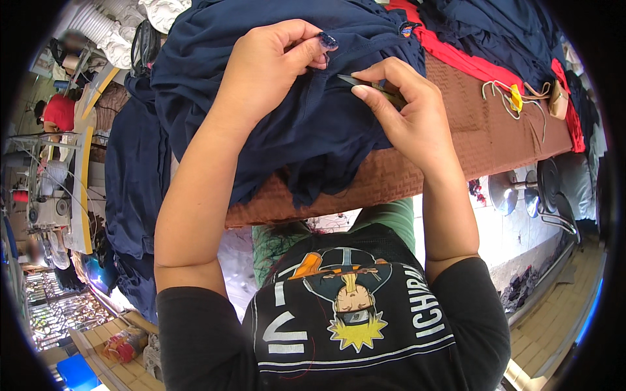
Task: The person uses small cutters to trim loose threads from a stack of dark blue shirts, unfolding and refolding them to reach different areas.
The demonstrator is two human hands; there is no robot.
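Note:
A large heap of navy blue cloth [208,62] lies over the table in front of me. My left hand [274,62] is closed, pinching a bunched edge of that cloth between thumb and fingers, with the gathered bit showing past the fingertips. To its right, my right hand [411,104] is wrapped round small thread snips [345,79]. Their pointed metal blades face left, just short of the left hand's fingers and over the cloth. Most of the snips' body is hidden inside the hand.
A brown patterned cover [456,107] drapes the table. Red fabric [450,55] and more navy cloth [502,32] lie at the far right, near loose cords [512,104] with a yellow piece. Sewing machines [52,208] stand on the left. A round-seated metal stool [505,193] is at right.

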